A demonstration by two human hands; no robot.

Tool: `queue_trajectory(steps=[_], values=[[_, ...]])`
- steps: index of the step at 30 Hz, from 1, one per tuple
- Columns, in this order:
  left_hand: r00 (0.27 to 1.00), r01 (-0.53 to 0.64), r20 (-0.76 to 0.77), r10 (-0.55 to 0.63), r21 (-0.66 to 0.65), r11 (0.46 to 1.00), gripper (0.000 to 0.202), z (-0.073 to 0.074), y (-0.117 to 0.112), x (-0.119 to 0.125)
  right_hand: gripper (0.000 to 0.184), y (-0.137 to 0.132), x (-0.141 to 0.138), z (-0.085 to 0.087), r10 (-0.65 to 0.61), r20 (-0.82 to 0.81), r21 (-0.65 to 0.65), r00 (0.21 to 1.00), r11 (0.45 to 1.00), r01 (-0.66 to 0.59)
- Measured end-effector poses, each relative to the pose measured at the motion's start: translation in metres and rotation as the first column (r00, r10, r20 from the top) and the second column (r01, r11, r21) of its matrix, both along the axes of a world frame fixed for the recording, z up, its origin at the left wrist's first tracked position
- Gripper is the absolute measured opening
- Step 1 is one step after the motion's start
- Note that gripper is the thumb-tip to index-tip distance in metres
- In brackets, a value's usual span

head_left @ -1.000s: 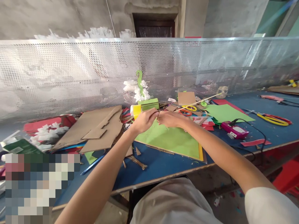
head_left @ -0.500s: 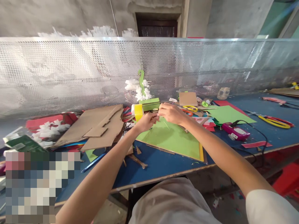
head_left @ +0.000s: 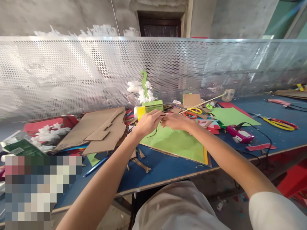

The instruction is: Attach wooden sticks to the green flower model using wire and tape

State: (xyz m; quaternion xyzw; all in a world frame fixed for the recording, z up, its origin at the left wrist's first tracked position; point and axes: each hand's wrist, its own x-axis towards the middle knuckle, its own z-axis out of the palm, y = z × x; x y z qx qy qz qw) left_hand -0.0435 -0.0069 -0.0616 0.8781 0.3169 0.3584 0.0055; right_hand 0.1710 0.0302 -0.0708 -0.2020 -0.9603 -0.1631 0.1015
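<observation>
Above a light green sheet [head_left: 177, 143], my left hand [head_left: 150, 121] and my right hand [head_left: 176, 121] meet, fingertips pinched close together. A thin black strand [head_left: 153, 133] curls down beneath my left hand and seems to run from its fingers. From behind my right hand a long pale stick [head_left: 203, 103] slants up to the right, apparently gripped there; its near end is hidden. Just beyond my left hand lies a roll of yellow tape [head_left: 141, 112]. Behind it, a green box [head_left: 152, 105] bears a curled green stem [head_left: 144, 80] with white paper petals [head_left: 146, 95].
Cardboard pieces [head_left: 107, 124] lie to the left, with a blue pen [head_left: 96, 166] nearer me. Orange-handled scissors [head_left: 190, 115], a pink device [head_left: 240, 134] with a black cable and yellow-red pliers [head_left: 278, 124] are on the right. A perforated metal screen [head_left: 96, 70] borders the table's back.
My hands have drawn closer together and turned, with the right hand flatter. The pale stick has swung upward at its far end. The black strand shows more plainly below my left hand.
</observation>
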Motion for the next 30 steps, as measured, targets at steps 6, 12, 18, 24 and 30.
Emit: queue_trajectory(steps=[6,12,18,24,30], values=[[0.983,-0.078,0.161,0.088,-0.07,0.995,0.021,-0.014,0.028,-0.013,0.028,-0.017,-0.009,0.011,0.082,0.047,0.139,0.996,0.986,-0.088],[0.994,0.054,-0.08,-0.072,-0.202,0.978,0.023,-0.035,0.042,-0.015,0.027,-0.017,0.004,0.019,0.024,-0.099,0.169,0.995,0.986,-0.007],[0.894,0.122,-0.429,-0.125,-0.034,0.992,0.037,-0.023,0.014,0.003,0.026,-0.013,0.02,0.023,-0.126,-0.189,0.11,0.974,0.983,0.149],[0.895,0.127,-0.446,0.002,0.259,0.958,0.038,0.005,-0.011,0.0,0.027,-0.003,0.016,0.009,-0.149,-0.017,0.095,0.989,0.984,0.15],[0.992,-0.111,-0.044,0.122,0.196,0.974,0.033,-0.001,0.009,-0.009,0.018,-0.009,-0.01,-0.003,0.018,0.14,0.094,0.99,0.995,-0.032]])
